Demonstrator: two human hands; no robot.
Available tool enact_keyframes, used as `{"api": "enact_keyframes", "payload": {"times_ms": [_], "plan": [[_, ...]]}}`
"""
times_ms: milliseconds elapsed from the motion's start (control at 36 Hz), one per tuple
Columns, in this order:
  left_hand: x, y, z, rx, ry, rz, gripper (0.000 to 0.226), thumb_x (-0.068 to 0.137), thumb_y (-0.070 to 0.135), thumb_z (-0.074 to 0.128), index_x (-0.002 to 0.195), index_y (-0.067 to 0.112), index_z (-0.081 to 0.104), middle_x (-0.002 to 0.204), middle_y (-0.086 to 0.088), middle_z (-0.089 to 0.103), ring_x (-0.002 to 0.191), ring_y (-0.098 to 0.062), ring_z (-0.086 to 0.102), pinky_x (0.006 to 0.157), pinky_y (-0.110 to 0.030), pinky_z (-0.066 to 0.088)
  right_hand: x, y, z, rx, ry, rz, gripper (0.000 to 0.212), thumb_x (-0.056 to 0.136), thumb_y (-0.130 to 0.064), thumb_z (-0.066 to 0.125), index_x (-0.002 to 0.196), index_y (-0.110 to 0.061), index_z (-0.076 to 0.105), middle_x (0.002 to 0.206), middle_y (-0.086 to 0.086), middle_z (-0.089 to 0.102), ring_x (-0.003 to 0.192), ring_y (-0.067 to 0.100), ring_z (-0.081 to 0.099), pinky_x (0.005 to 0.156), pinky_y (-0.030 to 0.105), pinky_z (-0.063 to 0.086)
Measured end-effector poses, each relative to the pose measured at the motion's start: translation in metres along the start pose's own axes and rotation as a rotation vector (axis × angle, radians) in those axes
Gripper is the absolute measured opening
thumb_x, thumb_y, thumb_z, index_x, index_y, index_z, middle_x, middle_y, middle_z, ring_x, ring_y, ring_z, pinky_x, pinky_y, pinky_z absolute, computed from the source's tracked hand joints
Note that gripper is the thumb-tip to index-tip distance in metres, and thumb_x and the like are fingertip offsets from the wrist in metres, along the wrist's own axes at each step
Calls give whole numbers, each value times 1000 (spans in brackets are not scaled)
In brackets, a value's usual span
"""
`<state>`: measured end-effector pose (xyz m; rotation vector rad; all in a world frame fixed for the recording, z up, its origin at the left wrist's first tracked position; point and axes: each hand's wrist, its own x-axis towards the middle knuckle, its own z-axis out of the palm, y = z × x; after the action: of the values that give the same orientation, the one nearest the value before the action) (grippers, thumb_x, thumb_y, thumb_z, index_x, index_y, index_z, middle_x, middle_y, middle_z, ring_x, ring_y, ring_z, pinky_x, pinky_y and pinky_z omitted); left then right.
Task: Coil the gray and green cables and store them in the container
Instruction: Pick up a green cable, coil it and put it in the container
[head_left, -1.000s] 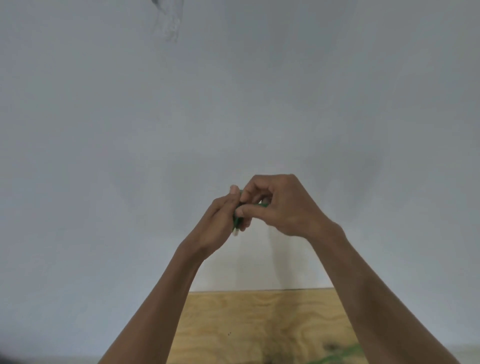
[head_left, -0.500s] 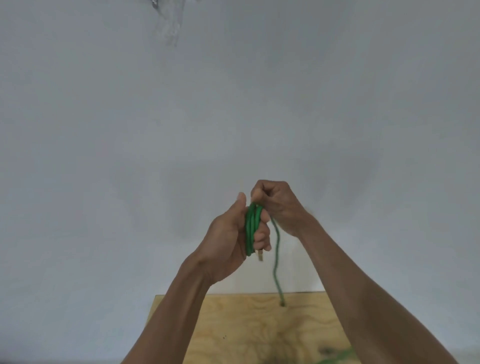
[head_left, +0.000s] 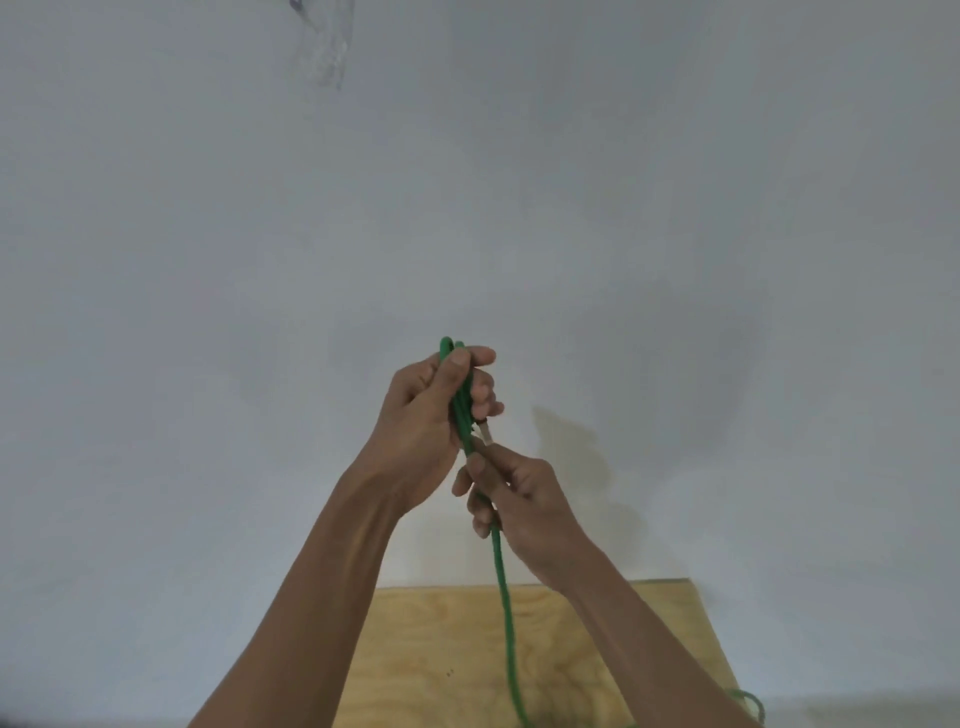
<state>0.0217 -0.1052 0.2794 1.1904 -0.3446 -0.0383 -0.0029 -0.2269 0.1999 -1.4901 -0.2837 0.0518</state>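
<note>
Nearest the camera, at the bottom of the view, lies a pale plywood board with visible grain. A loose stretch of the thin green round cable rises from the bottom edge across the board, and another bit of it curls at the board's right corner.

Above the board both bare forearms reach up and forward. The right hand is the lower one: its fingers are curled around the green cable, thumb and forefinger pinching the strand just below the bundle, with the cable running out beneath the hand and hanging down to the board.

Just above it, the left hand is raised and closed around several loops of the same cable. The thumb presses the strands against the curled fingers, and the tops of the loops poke out over the hand. A small silvery connector end sticks out under the left hand's fingers, close above the right thumb (whether they touch is unclear).

Behind everything stands a plain light grey wall, with a strip of clear tape stuck near its top.
</note>
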Motion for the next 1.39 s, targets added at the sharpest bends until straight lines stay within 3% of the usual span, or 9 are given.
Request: {"api": "enact_keyframes", "payload": {"times_ms": [139, 361, 528, 722, 861, 1056, 1194, 1278, 1389], "plan": [[5, -4, -13, 224, 96, 78, 24, 107, 18, 42, 105, 8, 64, 68, 1, 54, 65, -16, 51, 83, -35, 50, -6, -7, 6, -1, 27, 50, 28, 97, -15, 62, 125, -19, 66, 75, -3, 67, 51, 12, 37, 46, 24, 32], [1, -11, -25, 644, 57, 92, 27, 108, 23, 40, 108, 9, 63, 72, 0, 62, 68, -13, 55, 72, -33, 50, -5, -35, -11, -601, -61, -80, 33, 97, -21, 60, 128, -27, 63, 103, -12, 73, 58, 4, 56, 56, 11, 40], [-8, -20, -34, 713, -66, 5, 41, 109, 33, 35, 91, 11, 64, 73, -8, 62, 69, -21, 52, 67, -37, 43, 14, -71, -25, -1110, -8, -327, 16, 91, -38, 66, 106, -40, 71, 93, -17, 75, 62, -1, 46, 71, 26, 42], [-20, -20, -21, 537, -129, -124, 58, 107, 43, 24, 94, 1, 62, 71, -9, 64, 67, -22, 55, 69, -41, 40, 43, -80, -44, -740, -13, -461, 16, 69, -36, 83, 79, -27, 74, 74, -14, 72, 60, 8, 59, 59, 27, 43], [-25, -20, -18, 345, -152, -208, 59, 102, 53, 31, 95, 5, 65, 67, -12, 60, 68, -27, 52, 77, -47, 42, 54, -80, -53, -432, -42, -494, 18, 66, -6, 89, 78, -2, 77, 74, 7, 73, 67, 18, 66, 63, 30, 53], [-29, -18, 1, -29, -189, -216, 50, 103, 42, 33, 95, 3, 64, 63, -13, 54, 60, -26, 48, 73, -39, 51, 55, -40, -51, 14, 29, -251, 22, 79, -17, 76, 94, 0, 76, 73, 11, 72, 68, 27, 63, 67, 40, 51], [-25, -23, 10, -132, -169, -152, 45, 100, 38, 40, 95, 3, 69, 68, -13, 56, 61, -24, 51, 72, -35, 52, 33, -20, -29, 268, 39, -113, 22, 96, 2, 48, 103, 0, 69, 45, 2, 57, 37, 13, 50, 43, 21, 42], [-19, -19, 8, -145, -138, -89, 33, 98, 30, 48, 99, 2, 66, 67, -11, 56, 61, -23, 53, 73, -35, 52, 22, -9, -15, 136, 76, -56, 38, 96, -1, 55, 68, -21, 70, 55, 2, 56, 50, 16, 49, 52, 29, 44], [-7, -11, 0, -16, -79, -31, 23, 99, 23, 46, 103, 5, 60, 68, -6, 55, 64, -19, 54, 80, -34, 52, 2, -1, 2, 42, 97, 34, 30, 100, -20, 57, 74, -17, 70, 64, 1, 62, 52, 16, 43, 47, 29, 37]]}}
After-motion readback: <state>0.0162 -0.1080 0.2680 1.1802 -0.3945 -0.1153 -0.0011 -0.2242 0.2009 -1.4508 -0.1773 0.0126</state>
